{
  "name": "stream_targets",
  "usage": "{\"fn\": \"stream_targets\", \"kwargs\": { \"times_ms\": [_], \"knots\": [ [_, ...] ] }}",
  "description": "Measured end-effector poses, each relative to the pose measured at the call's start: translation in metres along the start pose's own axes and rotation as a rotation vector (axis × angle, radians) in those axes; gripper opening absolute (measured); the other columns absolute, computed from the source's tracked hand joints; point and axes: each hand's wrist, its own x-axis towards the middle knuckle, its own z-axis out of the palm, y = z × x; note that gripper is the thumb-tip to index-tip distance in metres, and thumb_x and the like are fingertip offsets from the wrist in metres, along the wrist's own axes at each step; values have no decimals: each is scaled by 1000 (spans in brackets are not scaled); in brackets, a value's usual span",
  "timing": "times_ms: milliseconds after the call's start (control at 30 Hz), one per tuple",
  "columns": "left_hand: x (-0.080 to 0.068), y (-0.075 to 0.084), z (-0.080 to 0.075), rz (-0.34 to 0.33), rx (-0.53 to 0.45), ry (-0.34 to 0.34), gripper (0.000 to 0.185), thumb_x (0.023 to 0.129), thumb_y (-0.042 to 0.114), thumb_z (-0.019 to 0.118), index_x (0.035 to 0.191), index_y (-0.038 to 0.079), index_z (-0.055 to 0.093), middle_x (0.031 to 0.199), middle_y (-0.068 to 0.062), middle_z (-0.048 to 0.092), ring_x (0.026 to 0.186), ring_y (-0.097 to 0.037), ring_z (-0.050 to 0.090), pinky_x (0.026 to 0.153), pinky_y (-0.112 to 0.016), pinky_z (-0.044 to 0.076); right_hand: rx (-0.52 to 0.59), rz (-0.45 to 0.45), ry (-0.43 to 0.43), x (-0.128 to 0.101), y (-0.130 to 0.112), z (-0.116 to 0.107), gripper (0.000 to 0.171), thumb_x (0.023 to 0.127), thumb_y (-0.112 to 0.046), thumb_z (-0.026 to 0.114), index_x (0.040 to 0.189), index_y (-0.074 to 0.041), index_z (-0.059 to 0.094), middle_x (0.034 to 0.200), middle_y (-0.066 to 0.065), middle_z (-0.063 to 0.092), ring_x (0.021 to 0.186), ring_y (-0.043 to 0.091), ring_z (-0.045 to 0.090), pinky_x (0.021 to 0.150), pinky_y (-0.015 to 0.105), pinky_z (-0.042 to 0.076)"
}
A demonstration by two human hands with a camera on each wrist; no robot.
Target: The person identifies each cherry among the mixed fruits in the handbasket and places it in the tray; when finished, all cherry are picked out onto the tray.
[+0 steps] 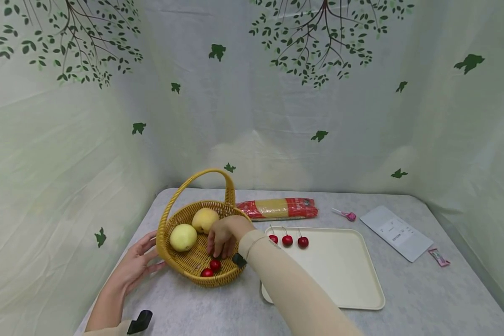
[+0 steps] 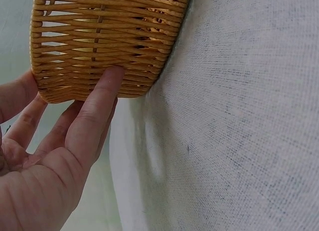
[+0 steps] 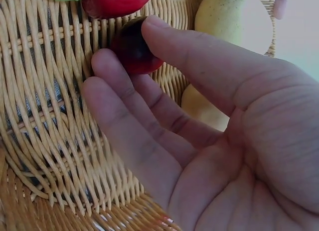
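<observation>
- Round wicker basket (image 1: 180, 219), woven honey-colored cane with a tall hoop handle, sits at about 9 o'clock on the gray, cloth-textured table (image 1: 403, 289).
- Right hand (image 1: 224, 235) is down inside it, thumb and fingers pinching a glossy dark-red cherry (image 3: 132, 49) on the basket floor.
- Can't tell which way that cherry's stem points.
- Left hand (image 1: 132, 266) is relaxed, straight fingers pressed on the basket's outer wall.
- Two smooth yellow pears (image 1: 183, 237) sit at the basket's 11 o'clock.

1. Print is showing on the white pouch (image 1: 396, 232) lying right of the tray (image 1: 340, 270), but it is too small to read.
2. The red noodle packet (image 1: 279, 208) behind the tray is showing no legible lettering.
</observation>
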Motion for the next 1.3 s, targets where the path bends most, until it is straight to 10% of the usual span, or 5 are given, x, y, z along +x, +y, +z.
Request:
{"fn": "stream_targets", "kwargs": {
  "times_ms": [633, 967, 1300],
  "knots": [
    [3, 2, 0, 11, 2, -9, 70, 113, 22, 58, 171, 11, 20, 173, -23, 23, 118, 5, 61, 102, -45, 63, -131, -134, 86, -12, -2, -11, 21, 102, -11, 75, 121, -2, 76, 100, 2, 74, 106, 32, 76, 94, 43, 66],
    [1, -1, -1, 11, 1, -10, 68, 113, 20, 58, 170, 12, 21, 172, -23, 25, 118, 3, 63, 99, -43, 64, -268, -238, 158, -28, 10, -24, 22, 98, -13, 80, 117, -3, 79, 104, -1, 76, 86, 7, 72, 82, 27, 65],
    [0, 0, 1, 6, 8, -9, 71, 113, 18, 58, 171, 9, 18, 173, -23, 22, 117, 4, 62, 101, -46, 63, -456, -277, 245, -48, 28, -35, 28, 98, -16, 79, 125, -9, 78, 115, -1, 76, 104, 9, 66, 87, 24, 58]
  ]
}}
